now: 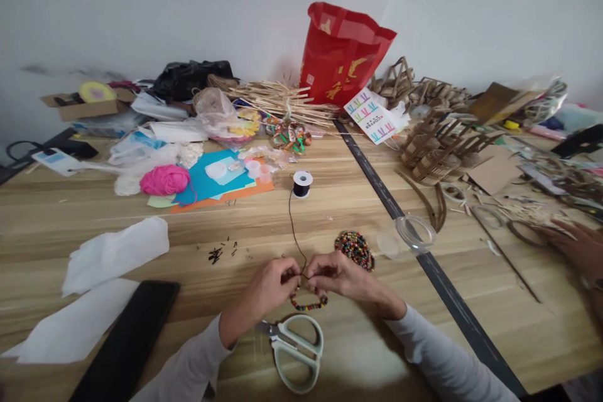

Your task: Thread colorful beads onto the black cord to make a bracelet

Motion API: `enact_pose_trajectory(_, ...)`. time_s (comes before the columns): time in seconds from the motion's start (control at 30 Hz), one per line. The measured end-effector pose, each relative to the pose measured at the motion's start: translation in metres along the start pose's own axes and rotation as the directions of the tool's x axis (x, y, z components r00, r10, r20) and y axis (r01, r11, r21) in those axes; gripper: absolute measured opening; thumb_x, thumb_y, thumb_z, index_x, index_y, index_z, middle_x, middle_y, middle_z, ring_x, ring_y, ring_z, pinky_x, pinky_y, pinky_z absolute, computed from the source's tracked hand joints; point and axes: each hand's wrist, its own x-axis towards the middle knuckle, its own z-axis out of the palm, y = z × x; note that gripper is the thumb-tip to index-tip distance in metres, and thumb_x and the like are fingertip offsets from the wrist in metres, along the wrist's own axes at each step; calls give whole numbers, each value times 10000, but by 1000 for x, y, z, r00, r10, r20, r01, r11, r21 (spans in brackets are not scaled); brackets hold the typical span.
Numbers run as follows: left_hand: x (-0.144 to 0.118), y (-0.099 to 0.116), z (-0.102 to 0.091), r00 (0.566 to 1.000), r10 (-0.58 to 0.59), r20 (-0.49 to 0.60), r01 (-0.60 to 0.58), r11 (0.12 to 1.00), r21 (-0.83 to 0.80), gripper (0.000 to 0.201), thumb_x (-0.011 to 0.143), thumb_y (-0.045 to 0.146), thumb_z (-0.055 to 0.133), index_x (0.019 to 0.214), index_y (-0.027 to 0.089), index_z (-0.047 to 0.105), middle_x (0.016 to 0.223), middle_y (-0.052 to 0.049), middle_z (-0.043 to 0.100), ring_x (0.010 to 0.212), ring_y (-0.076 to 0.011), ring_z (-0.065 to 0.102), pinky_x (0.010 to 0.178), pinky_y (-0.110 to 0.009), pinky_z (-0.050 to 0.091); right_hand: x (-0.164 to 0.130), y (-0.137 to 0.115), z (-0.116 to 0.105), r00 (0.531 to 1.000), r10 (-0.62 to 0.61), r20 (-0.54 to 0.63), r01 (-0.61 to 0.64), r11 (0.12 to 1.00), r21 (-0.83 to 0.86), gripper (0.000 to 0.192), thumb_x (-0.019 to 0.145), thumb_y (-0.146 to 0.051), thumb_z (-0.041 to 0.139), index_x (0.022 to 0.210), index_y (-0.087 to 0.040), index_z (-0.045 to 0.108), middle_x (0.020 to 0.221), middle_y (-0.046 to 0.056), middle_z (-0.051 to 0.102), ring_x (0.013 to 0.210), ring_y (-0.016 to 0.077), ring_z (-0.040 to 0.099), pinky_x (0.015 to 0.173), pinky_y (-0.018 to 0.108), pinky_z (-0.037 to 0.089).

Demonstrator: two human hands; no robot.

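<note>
1. We work at a wooden bench, the black thread spool standing beyond our hands.
2. Nearer us than the spool, our left hand and right hand each pinch the thread above a beaded strand; holding the thread taut should steady the work.
3. The writing on the card beyond the spool is too small to read.

1. A white card at the far side of the table, leaning by the red bag, carries small dark print, too small to read.
2. The red bag bears gold marks, unreadable.
</note>
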Motion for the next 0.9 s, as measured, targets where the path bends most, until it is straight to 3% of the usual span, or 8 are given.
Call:
enact_pose_trajectory(0.1, 5, -4, 3, 989, 137, -55, -108, 927, 360, 158, 791, 102, 472, 684, 166, 568, 716, -43, 618, 695, -182, 591, 641, -271, 428, 16, 11, 3, 997, -54, -50, 45, 987, -155, 166, 825, -287, 588, 807, -123, 611, 631, -6, 565, 549, 89, 510, 537, 192, 413)
enact_pose_trajectory(0.2, 4, -7, -2, 983, 179, -39, -141, 873, 467, 173, 824, 115, 467, 740, 164, 611, 799, -62, 622, 754, -194, 594, 675, -278, 433, 25, 19, 7, 981, -153, -116, 106, 935, -339, 93, 813, -201, 574, 802, -129, 632, 664, -4, 587, 577, 89, 496, 551, 186, 389)
enact_pose_trajectory(0.4, -8, -15, -31, 979, 144, -146, -81, 926, 368, 171, 839, 136, 482, 838, 170, 649, 862, -63, 662, 813, -202, 614, 736, -295, 447, 25, 18, 17, 956, -266, -122, 160, 825, -542, 67, 831, -159, 564, 815, -145, 627, 716, 12, 618, 621, 106, 530, 590, 192, 388)
enact_pose_trajectory(0.5, -17, -25, -42, 968, 120, -222, -57, 961, 272, 149, 832, 170, 501, 844, 164, 649, 829, -53, 666, 722, -174, 610, 691, -275, 459, 23, 12, 24, 959, -273, -73, 169, 760, -627, 90, 867, -149, 522, 839, -160, 607, 763, 22, 618, 656, 116, 548, 610, 198, 384)
enact_pose_trajectory(0.63, -26, -38, -46, 958, 100, -268, -34, 970, 241, 147, 824, 174, 502, 808, 164, 648, 814, -50, 665, 791, -189, 606, 745, -293, 454, 26, 6, 34, 966, -259, 0, 180, 670, -720, 86, 876, -134, 510, 857, -173, 585, 769, 20, 607, 661, 121, 545, 608, 206, 366)
enact_pose_trajectory(0.77, -34, -40, -48, 976, 53, -213, 1, 969, 247, 129, 806, 153, 518, 765, 164, 640, 808, -49, 654, 810, -194, 595, 757, -301, 447, 31, 9, 43, 958, -284, 23, 201, 616, -761, 61, 864, -137, 537, 842, -179, 575, 789, 19, 608, 699, 130, 555, 623, 217, 357)
enact_pose_trajectory(0.9, -39, -32, -52, 996, -4, -84, 30, 952, 306, 145, 811, 136, 517, 732, 163, 636, 786, -44, 632, 788, -191, 589, 730, -293, 438, 34, 18, 45, 945, -327, 19, 235, 637, -734, 74, 864, -122, 527, 844, -182, 566, 792, 19, 608, 692, 126, 550, 631, 218, 368)
